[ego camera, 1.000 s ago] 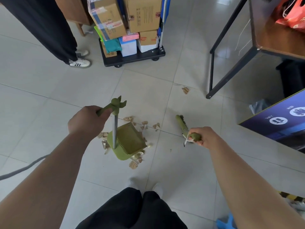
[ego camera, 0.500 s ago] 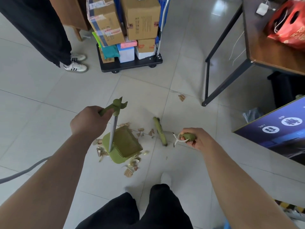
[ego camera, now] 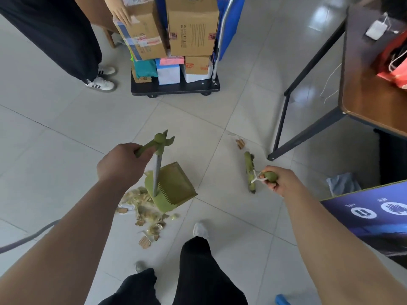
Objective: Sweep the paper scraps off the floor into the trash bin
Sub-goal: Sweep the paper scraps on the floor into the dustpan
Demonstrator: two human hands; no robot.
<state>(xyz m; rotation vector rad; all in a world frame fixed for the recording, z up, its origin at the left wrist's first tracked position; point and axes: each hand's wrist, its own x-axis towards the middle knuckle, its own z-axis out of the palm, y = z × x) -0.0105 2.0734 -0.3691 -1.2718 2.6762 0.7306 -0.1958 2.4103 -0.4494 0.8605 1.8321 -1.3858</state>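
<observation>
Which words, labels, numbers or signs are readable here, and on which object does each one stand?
No text can be read with certainty.
Large cardboard box: black print and handling symbols, too small to read.
Tilted cardboard box: shipping label, blurred.
Small box: red mark, unreadable.
Blue board: two white round icons with tiny captions, too blurred.

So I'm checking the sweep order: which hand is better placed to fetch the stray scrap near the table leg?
The right hand. It holds the broom, whose head lies just short of the stray scrap. The left hand holds the dustpan by the main scrap pile.
</observation>
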